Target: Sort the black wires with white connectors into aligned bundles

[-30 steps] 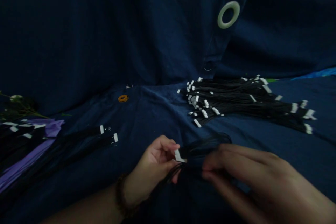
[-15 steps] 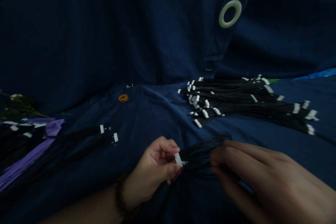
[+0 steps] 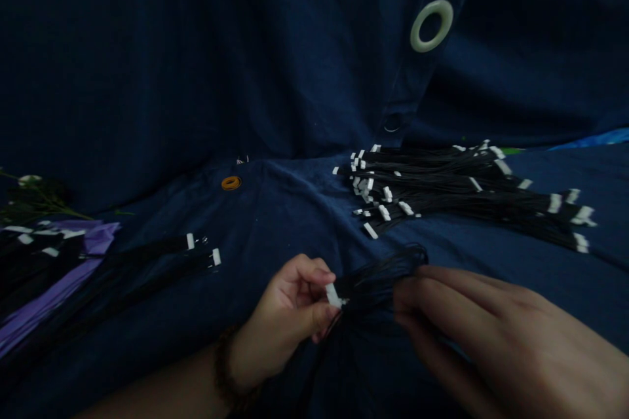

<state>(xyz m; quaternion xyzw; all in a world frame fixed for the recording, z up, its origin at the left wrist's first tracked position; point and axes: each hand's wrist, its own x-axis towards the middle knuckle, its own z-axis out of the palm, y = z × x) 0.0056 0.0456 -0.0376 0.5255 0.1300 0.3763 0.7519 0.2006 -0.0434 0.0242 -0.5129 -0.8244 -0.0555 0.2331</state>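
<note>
My left hand [image 3: 295, 308] pinches a small white connector [image 3: 333, 296] between thumb and index finger, low in the middle of the view. Thin black wires [image 3: 368, 281] fan out from the connector toward the right. My right hand [image 3: 462, 321] is closed, its fingertips pressed together at the wires a short way right of the connector. The ends inside the right fingers are hidden.
A pile of black wire bundles [image 3: 442, 183] with white connectors lies at the back right. Two more bundle ends [image 3: 190, 241] lie left, beside purple cloth [image 3: 101, 239] and a plant [image 3: 34, 200]. An orange ring [image 3: 230, 182] sits at the back on blue fabric [image 3: 280, 209].
The loose wires between my hands have shifted slightly, their loop at the top moving a little left. Both hands stay almost in place, with the connector still in my left hand.
</note>
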